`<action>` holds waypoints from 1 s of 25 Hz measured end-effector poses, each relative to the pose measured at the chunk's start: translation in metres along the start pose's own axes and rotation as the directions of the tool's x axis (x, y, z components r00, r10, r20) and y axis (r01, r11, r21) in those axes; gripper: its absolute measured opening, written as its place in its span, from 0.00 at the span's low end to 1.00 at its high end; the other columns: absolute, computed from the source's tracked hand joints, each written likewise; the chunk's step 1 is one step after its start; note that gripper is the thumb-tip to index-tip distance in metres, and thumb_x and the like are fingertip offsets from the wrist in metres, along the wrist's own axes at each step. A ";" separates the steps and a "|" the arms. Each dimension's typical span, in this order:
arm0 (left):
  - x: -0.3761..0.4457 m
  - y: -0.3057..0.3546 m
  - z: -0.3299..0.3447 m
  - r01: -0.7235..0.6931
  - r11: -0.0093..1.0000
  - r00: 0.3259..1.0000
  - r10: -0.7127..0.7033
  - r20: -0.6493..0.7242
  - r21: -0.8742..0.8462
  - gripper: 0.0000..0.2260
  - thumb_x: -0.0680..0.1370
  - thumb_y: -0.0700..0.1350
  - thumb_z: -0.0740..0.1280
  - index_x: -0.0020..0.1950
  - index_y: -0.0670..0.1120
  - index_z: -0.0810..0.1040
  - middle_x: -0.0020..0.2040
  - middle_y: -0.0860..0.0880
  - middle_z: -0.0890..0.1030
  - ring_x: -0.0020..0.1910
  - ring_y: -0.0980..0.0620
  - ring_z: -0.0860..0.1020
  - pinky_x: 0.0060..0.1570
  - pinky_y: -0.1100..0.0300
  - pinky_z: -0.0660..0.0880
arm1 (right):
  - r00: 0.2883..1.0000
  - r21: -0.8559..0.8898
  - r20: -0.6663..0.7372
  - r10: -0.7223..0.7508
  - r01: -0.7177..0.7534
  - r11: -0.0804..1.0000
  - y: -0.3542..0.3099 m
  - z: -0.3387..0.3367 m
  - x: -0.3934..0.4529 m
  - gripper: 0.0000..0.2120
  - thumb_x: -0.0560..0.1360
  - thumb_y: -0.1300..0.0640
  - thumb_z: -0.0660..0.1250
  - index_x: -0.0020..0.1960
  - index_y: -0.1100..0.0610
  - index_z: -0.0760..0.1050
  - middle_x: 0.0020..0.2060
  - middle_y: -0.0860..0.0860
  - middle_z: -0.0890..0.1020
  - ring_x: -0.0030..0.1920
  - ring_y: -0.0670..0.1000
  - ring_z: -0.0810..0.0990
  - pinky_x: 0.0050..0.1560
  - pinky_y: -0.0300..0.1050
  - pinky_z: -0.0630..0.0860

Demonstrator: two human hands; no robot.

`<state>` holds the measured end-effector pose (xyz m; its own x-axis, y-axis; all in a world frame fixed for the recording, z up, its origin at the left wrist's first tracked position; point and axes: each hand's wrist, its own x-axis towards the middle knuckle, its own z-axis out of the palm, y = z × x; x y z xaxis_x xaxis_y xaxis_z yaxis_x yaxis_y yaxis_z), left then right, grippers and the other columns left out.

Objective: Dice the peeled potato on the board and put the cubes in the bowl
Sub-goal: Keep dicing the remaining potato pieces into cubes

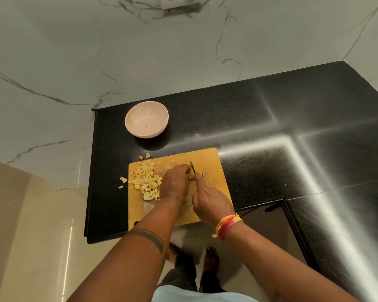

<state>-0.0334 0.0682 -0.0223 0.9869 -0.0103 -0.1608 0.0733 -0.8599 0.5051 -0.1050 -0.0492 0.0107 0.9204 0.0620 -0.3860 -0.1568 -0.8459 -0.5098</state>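
While our left hand point(175, 184) is curling its fingers over the last chunk of peeled potato point(191, 172) and pinning it to the board, our right hand point(212, 203) is gripping the handle of a small knife point(194, 173), forefinger stretched along its spine. The thin dark blade is standing on edge against the pale yellow chunk, just beside our left fingertips. A few small offcuts point(203, 172) are lying to the right of the blade.

We are working on a rectangular wooden cutting board point(212, 162) with rounded corners and a warm honey tone, its surface looking smooth and lightly marked. On its left half a loose heap of diced cubes point(145, 179) is lying, blocky and uneven, matte and creamy yellow with some darker orange faces. Several stray cubes point(123, 179) are sitting off the board on the countertop, some past its left edge and some past its far left corner.

The board is resting on a black speckled stone countertop point(260, 131), polished enough to be throwing bright streaks of light. Beyond the board, well apart from it, a round pale pink bowl point(146, 119) is standing upright, its inside glossy and faintly smeared, with only a tiny speck at the bottom. Behind it a white marble-patterned wall point(96, 51) with grey veins is rising. A bundle of orange, yellow and pink threads point(226, 225) is wrapping our right wrist, and a dark band tattoo point(148, 236) is ringing our left forearm.
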 end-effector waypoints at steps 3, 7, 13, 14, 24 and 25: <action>-0.001 -0.001 0.000 -0.021 1.000 1.000 0.021 -0.011 -0.019 0.10 0.83 0.44 0.64 0.60 0.51 0.83 0.57 0.49 0.84 0.52 0.48 0.80 0.52 0.54 0.77 | 1.000 -0.013 -0.004 -0.017 0.017 1.000 -0.004 -0.005 0.014 0.30 0.83 0.56 0.51 0.83 0.53 0.47 0.40 0.54 0.78 0.36 0.55 0.76 0.34 0.49 0.66; 0.000 -0.002 0.000 -0.032 0.999 0.999 0.032 -0.015 0.009 0.10 0.83 0.46 0.64 0.61 0.52 0.83 0.56 0.49 0.84 0.51 0.48 0.81 0.51 0.54 0.80 | 0.999 -0.030 0.002 -0.037 0.037 0.999 -0.008 -0.002 0.037 0.28 0.84 0.54 0.50 0.82 0.54 0.48 0.48 0.61 0.83 0.44 0.62 0.82 0.38 0.50 0.71; 0.007 -0.008 0.004 -0.001 1.000 1.000 0.001 -0.004 -0.025 0.13 0.82 0.42 0.65 0.64 0.50 0.82 0.62 0.48 0.83 0.58 0.47 0.80 0.59 0.56 0.76 | 0.999 -0.069 0.040 -0.022 0.025 0.997 0.005 0.010 0.009 0.30 0.84 0.54 0.52 0.83 0.54 0.46 0.47 0.59 0.82 0.39 0.57 0.78 0.37 0.48 0.68; 0.006 -0.009 0.005 -0.006 1.000 1.000 0.006 -0.007 -0.026 0.14 0.82 0.42 0.66 0.66 0.50 0.81 0.63 0.48 0.82 0.60 0.47 0.79 0.61 0.55 0.76 | 0.998 -0.099 0.060 -0.012 0.018 0.995 0.010 0.014 -0.003 0.31 0.84 0.54 0.52 0.84 0.53 0.43 0.42 0.57 0.80 0.37 0.57 0.77 0.37 0.48 0.69; 0.004 -0.011 0.005 -0.064 0.998 0.998 0.064 0.004 -0.011 0.16 0.80 0.40 0.69 0.68 0.47 0.80 0.63 0.49 0.79 0.63 0.47 0.77 0.63 0.51 0.76 | 0.999 -0.040 0.036 0.021 -0.019 0.999 0.024 0.017 -0.049 0.34 0.83 0.53 0.52 0.83 0.48 0.39 0.30 0.48 0.74 0.28 0.50 0.72 0.28 0.48 0.65; 0.003 -0.012 0.005 -0.070 0.998 0.998 0.070 -0.003 -0.003 0.16 0.80 0.40 0.68 0.68 0.47 0.79 0.63 0.48 0.80 0.62 0.47 0.77 0.62 0.51 0.76 | 1.000 -0.038 0.017 0.027 -0.026 0.999 0.020 0.015 -0.042 0.34 0.82 0.54 0.53 0.83 0.48 0.39 0.30 0.48 0.74 0.28 0.50 0.72 0.29 0.48 0.65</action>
<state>-0.0315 0.0755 -0.0330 0.9901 -0.0686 -0.1228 0.0049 -0.8554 0.5179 -0.1522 -0.0610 0.0053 0.9099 0.0482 -0.4121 -0.1671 -0.8665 -0.4703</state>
